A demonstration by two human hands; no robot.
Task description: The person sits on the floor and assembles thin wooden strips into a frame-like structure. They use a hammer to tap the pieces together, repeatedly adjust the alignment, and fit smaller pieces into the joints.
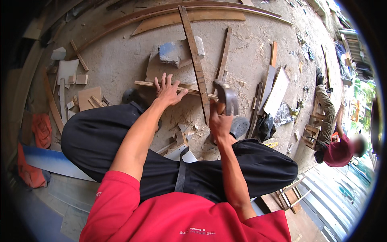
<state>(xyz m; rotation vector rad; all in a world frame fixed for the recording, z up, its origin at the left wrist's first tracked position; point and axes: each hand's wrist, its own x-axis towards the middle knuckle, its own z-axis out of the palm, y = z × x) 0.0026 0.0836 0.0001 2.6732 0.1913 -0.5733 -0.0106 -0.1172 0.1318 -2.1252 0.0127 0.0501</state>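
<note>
Right hand (221, 124) closed round hammer (230, 99), handle largely hidden; head near right end of slim wooden strip (144, 84). Left hand (167, 92) splayed over strip, covering part. Beyond: rough, chipped concrete block (181, 51), blue-stained.

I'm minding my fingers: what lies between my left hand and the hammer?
Between your left hand and the hammer, the head view shows a stretch of the thin wooden strip, with the long wooden bar crossing it.

Hammer handle (217, 107) partly hidden, co-worker's head (357, 145) a blur.
</note>
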